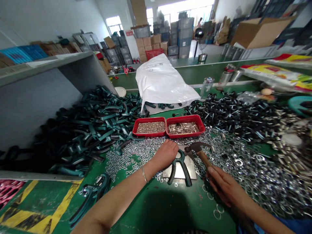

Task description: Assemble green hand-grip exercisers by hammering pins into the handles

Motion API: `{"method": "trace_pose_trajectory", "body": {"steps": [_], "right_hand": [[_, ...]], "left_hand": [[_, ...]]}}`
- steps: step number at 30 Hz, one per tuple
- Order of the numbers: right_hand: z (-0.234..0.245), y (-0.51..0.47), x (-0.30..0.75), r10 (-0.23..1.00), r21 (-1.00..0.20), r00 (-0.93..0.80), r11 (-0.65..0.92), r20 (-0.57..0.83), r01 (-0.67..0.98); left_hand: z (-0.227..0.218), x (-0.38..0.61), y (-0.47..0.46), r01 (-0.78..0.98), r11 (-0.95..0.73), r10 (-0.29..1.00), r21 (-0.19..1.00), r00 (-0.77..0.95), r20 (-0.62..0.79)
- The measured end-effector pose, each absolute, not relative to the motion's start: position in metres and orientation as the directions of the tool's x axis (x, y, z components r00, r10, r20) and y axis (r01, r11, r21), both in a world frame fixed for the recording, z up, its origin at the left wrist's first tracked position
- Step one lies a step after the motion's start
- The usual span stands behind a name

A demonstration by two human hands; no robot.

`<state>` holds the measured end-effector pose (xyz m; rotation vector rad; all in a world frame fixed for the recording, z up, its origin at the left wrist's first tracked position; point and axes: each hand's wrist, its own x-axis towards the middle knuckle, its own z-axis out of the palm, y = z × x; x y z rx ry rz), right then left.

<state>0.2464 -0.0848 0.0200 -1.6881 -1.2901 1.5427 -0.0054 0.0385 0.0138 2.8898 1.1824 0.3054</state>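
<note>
Two hands work close together: the left hand [165,155], flat and open, seems to pin a green spring hand grip [181,156] steady on a steel plate [191,170], while the right hand [226,187] clamps a wooden-handled hammer [203,158] just beside it.

Assembly workshop — green workbench [41,198], stacked crates [185,34]
</note>
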Motion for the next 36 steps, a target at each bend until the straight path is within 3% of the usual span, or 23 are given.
{"method": "trace_pose_trajectory", "body": {"steps": [2,5,8,11,14,17,19,21,24,27,31,34,36], "right_hand": [[0.026,-0.08,0.248,0.883,-0.849,-0.124,-0.383,-0.452,0.365],[0.041,-0.066,0.252,0.912,-0.821,-0.18,-0.228,-0.369,0.523],[0.065,-0.052,0.254,0.946,-0.744,-0.222,-0.03,-0.237,0.667],[0.086,-0.045,0.249,0.962,-0.67,-0.236,0.088,-0.134,0.737],[0.089,-0.038,0.24,0.965,-0.596,-0.246,0.149,-0.084,0.789],[0.078,-0.028,0.233,0.933,-0.527,-0.316,0.184,-0.171,0.83],[0.072,-0.022,0.231,0.904,-0.554,-0.364,0.19,-0.223,0.81],[0.069,-0.018,0.231,0.914,-0.592,-0.357,0.182,-0.193,0.785],[0.067,-0.016,0.231,0.937,-0.532,-0.317,0.194,-0.149,0.824],[0.068,-0.022,0.233,0.902,-0.532,-0.372,0.21,-0.218,0.821],[0.067,-0.045,0.24,0.903,-0.613,-0.376,0.18,-0.207,0.77],[0.057,-0.059,0.244,0.903,-0.573,-0.362,0.174,-0.232,0.801],[0.051,-0.061,0.244,0.876,-0.622,-0.378,0.122,-0.299,0.773]], "left_hand": [[0.014,-0.006,0.038,0.623,-0.781,0.611,-0.043,0.776,0.159],[0.015,-0.009,0.04,0.593,-0.803,0.581,-0.064,0.801,0.142],[0.017,-0.014,0.034,0.664,-0.746,0.66,0.051,0.727,0.189],[0.022,-0.019,0.013,0.769,-0.594,0.801,0.236,0.541,0.257],[0.024,-0.021,-0.013,0.769,-0.568,0.823,0.294,0.523,0.223],[0.022,-0.019,-0.028,0.774,-0.572,0.82,0.273,0.549,0.162],[0.02,-0.017,-0.03,0.784,-0.559,0.828,0.27,0.54,0.148],[0.019,-0.015,-0.028,0.785,-0.555,0.831,0.276,0.535,0.151],[0.021,-0.014,-0.026,0.785,-0.552,0.833,0.283,0.533,0.147],[0.025,-0.018,-0.029,0.78,-0.533,0.845,0.329,0.514,0.148],[0.026,-0.023,-0.042,0.838,-0.386,0.922,0.386,0.353,0.158],[0.018,-0.014,-0.053,0.911,-0.23,0.971,0.341,0.238,0.02],[0.013,-0.005,-0.057,0.928,-0.192,0.973,0.319,0.221,-0.058]]}}
